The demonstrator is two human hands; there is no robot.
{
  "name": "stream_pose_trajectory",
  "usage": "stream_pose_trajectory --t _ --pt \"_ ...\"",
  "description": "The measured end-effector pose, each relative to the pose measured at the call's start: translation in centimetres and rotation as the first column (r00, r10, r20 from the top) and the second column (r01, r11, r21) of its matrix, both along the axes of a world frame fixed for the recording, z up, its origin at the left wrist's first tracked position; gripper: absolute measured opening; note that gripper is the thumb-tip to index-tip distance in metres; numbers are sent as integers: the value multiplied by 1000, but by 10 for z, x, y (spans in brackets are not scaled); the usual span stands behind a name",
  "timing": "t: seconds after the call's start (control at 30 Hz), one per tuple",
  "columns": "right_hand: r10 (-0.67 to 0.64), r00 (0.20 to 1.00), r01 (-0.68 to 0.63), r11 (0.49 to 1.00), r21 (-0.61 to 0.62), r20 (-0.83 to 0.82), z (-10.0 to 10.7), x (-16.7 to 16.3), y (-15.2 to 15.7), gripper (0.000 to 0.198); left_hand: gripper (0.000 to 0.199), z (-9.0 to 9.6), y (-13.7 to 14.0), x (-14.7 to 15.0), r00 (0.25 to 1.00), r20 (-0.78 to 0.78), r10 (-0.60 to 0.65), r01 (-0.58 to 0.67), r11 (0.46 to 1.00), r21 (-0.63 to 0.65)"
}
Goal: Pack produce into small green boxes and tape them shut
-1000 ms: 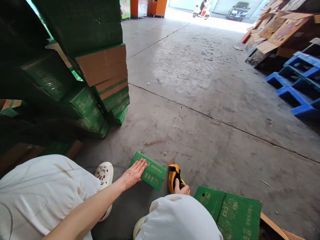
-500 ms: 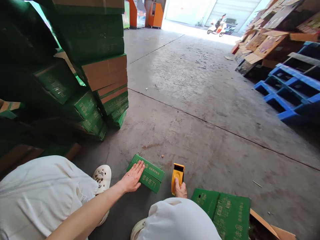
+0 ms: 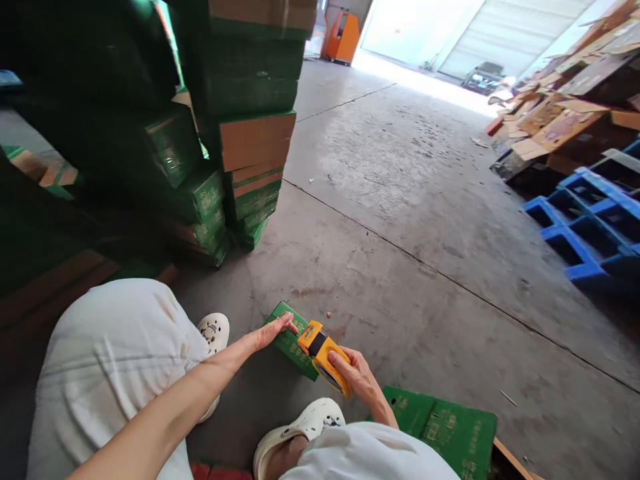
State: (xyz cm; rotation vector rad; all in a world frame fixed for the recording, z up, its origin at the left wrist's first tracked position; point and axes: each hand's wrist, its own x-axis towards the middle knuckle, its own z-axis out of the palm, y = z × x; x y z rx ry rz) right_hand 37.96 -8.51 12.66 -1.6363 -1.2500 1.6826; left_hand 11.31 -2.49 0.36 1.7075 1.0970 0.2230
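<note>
A small green cardboard box [image 3: 300,360] with printed characters lies on the floor between my feet, its flaps meeting along a middle seam. My left hand [image 3: 274,331] rests on its top near the far left end, fingers stretched out, holding nothing. In my right hand [image 3: 356,375] is a yellow tape dispenser [image 3: 327,360] with a dark band near its head. The dispenser is tilted, and its head is over the box's right part, close to my left fingertips. Whether it touches the box I cannot tell.
Green cartons [image 3: 250,167] rise in a tall stack at the left. An open green carton [image 3: 450,427] stands by my right knee. Blue pallets [image 3: 590,220] and piled flattened cardboard [image 3: 560,120] are at the right. An orange cabinet [image 3: 343,39] stands far back.
My right hand has brought the tape dispenser up and left, from beside the box to over it. My left hand has turned on its edge, still at the box. The view has shifted left.
</note>
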Motion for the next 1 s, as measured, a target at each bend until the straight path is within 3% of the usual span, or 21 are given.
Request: stream_pose_trajectory --t 0.1,0.27,0.53,0.77,1.0 --pt "120 989 -120 993 -5 92 4 -6 7 61 67 1 6 -4 998 48 -47 48 998 -26" --pt "165 961 -177 984 35 223 5 -12 13 56 42 -4 8 -7 992 60 -114 116 993 -30" --pt "260 897 -295 954 48 358 -2 -11 16 54 32 -5 4 -3 994 101 -28 37 996 -83" --pt "335 806 -368 929 -31 488 20 -14 -2 54 23 1 1 0 986 158 56 -34 989 -141" --pt "349 818 -337 935 -112 457 53 21 -32 59 18 11 2 -12 915 339 220 -139 959 -248"
